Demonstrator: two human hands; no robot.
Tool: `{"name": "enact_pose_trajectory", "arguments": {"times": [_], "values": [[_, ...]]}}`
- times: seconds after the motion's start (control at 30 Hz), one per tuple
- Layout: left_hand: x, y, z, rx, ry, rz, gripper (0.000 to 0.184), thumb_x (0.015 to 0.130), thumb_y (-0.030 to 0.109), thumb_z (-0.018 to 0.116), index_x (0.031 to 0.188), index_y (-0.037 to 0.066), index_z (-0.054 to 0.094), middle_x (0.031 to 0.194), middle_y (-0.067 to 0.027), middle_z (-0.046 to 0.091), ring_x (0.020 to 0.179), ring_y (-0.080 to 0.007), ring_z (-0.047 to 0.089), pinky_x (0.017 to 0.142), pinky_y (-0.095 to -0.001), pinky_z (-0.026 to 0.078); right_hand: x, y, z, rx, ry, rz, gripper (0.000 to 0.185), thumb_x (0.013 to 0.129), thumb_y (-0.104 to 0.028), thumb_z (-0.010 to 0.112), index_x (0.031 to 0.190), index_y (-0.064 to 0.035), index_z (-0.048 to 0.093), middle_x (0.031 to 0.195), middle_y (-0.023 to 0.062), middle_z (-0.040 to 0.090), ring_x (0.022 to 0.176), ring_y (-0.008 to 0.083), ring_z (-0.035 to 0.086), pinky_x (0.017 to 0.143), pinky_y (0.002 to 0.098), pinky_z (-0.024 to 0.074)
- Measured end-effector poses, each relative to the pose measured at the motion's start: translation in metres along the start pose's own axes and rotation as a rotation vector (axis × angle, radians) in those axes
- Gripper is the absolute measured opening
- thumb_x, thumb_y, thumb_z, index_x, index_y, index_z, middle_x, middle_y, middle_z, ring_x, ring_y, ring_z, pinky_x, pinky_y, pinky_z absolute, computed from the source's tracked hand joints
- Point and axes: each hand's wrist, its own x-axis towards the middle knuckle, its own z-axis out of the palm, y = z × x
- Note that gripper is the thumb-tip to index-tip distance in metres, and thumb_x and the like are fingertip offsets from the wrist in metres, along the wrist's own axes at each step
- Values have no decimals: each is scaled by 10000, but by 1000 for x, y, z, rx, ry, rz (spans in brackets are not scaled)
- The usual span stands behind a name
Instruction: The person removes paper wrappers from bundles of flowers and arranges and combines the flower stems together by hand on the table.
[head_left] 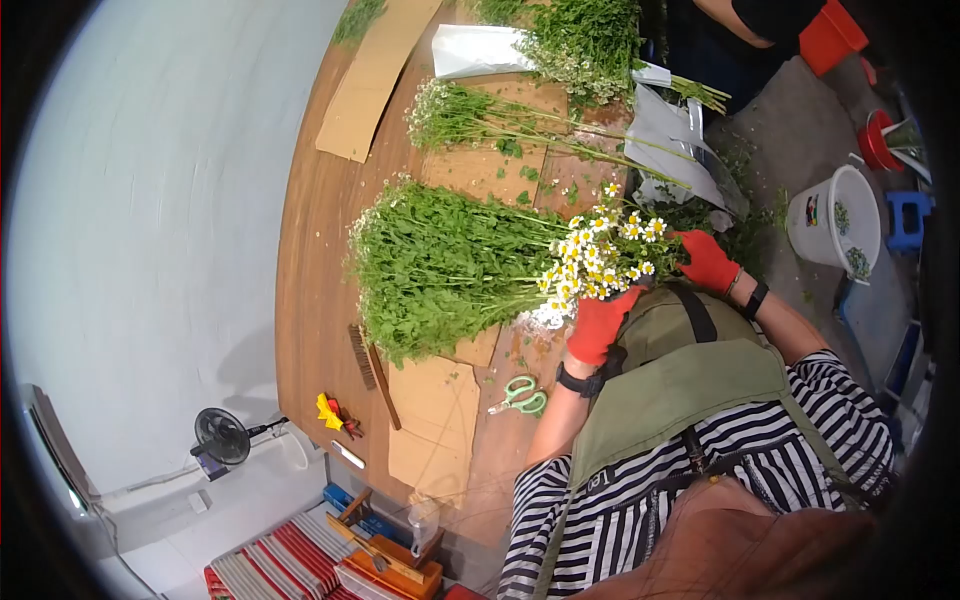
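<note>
My left hand (602, 325), in a red glove with a dark band at the wrist, is closed at the lower side of a bunch of white daisy-like flowers (590, 262) with yellow centres. My right hand (708, 262), also red-gloved, is at the bunch's right end with its fingers bent inward. Dark shadow and blossoms hide its fingertips, so what it grips cannot be made out. A large pile of leafy green flower stems (450, 265) lies on the wooden table (310, 250), left of the blossoms and touching them. Clear crinkled plastic (545, 318) shows under them.
Green scissors (519, 396), a brush (372, 375) and cardboard (432, 425) lie nearer me. Farther along are loose long stems (520, 115), white wrapping (480, 50) and more greenery (585, 40). A white bucket (812, 225) stands on the floor at right. Another person's arm (735, 20) shows beyond.
</note>
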Motion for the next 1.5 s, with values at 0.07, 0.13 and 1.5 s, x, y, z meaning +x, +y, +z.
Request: {"name": "enact_pose_trajectory", "arguments": {"times": [0.07, 0.13, 1.5], "values": [[-1, -6, 0, 75, 0, 74, 339, 830, 66, 690, 1166, 68, 648, 1190, -100, 648, 1106, -250, 600, 980, -370, 441, -1, 5, 5, -29, 21, -19, 550, 788, -237, 743, 1277, -79, 548, 1142, 169, 623, 1033, 372, 559, 896, 441, 450], [-1, -10, 0, 34, 18, 62, 352, 830, 52, 689, 1177, 35, 633, 1183, -104, 650, 1081, -242, 610, 964, -372, 449, -2, 5, 4, -15, -21, 9, 542, 792, -244, 745, 1272, -82, 554, 1143, 168, 624, 1040, 372, 559, 899, 445, 450], [-55, -104, -42, -948, 743, -384, 351, 965, 176, 562, 1294, 55, 544, 1156, -58, 640, 830, -143, 636, 732, -264, 509, 192, -97, 102, 91, 41, -70, 432, 816, -136, 667, 1210, -25, 528, 1136, 205, 583, 1032, 420, 576, 860, 455, 482]]}}
